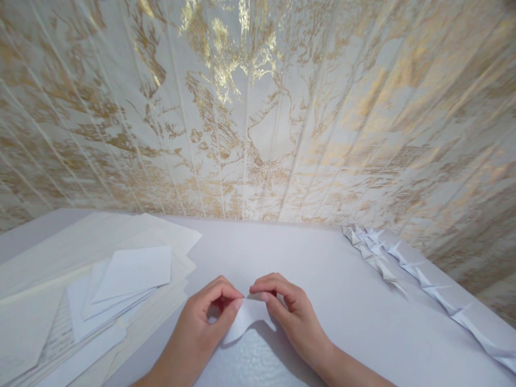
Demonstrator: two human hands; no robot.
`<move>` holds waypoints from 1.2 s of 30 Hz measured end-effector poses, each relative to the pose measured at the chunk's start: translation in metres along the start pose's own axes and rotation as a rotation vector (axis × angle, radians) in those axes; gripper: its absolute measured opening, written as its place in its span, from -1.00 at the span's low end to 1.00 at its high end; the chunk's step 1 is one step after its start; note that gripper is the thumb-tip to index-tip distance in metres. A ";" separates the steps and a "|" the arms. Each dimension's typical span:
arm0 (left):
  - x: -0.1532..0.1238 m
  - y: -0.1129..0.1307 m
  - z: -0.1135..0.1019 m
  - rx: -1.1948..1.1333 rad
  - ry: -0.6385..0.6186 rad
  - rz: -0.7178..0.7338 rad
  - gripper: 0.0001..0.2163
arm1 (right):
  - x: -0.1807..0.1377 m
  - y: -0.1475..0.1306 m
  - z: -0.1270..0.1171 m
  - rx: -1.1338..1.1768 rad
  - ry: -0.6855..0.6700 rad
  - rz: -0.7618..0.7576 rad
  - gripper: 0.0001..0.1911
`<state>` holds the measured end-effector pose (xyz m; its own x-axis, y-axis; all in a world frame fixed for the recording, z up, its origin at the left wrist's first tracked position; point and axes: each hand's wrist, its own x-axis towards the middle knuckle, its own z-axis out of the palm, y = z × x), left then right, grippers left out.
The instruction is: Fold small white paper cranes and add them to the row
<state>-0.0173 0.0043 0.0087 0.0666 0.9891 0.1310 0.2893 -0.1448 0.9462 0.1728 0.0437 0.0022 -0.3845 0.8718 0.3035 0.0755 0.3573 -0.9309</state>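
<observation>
Between my two hands a small piece of white paper (250,314) is held just above the table, its lower edge curving. My left hand (207,317) pinches its upper left corner between thumb and forefinger. At the upper right corner, my right hand (292,317) has its thumb on the paper, with the forefinger bent over close by. Part of the sheet lies behind the left fingers.
White paper pieces (133,274) lie stacked on larger cream sheets (177,236) at the left. Rows of folded paper shapes (427,285) line the right side of the white table (322,269). A gold-patterned white curtain (258,118) hangs behind.
</observation>
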 end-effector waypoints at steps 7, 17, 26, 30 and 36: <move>-0.001 0.001 -0.001 -0.028 -0.011 0.000 -0.78 | 0.000 0.002 0.002 -0.035 -0.022 0.039 -0.80; 0.002 -0.002 0.001 0.013 -0.080 -0.002 -0.82 | -0.004 -0.001 0.004 -0.219 -0.013 -0.072 -0.80; -0.003 0.002 0.005 0.021 -0.094 -0.038 -0.83 | -0.010 0.002 0.005 -0.182 -0.038 0.069 -0.79; -0.002 0.000 0.005 0.030 -0.098 -0.050 -0.83 | -0.011 0.002 0.005 -0.190 -0.058 0.040 -0.77; 0.000 -0.002 0.006 0.009 -0.065 -0.063 -0.80 | -0.011 0.000 0.005 -0.107 -0.037 -0.009 -0.74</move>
<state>-0.0124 0.0046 0.0046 0.1093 0.9927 0.0514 0.3037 -0.0826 0.9492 0.1726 0.0321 -0.0026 -0.4194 0.8561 0.3021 0.1688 0.4005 -0.9006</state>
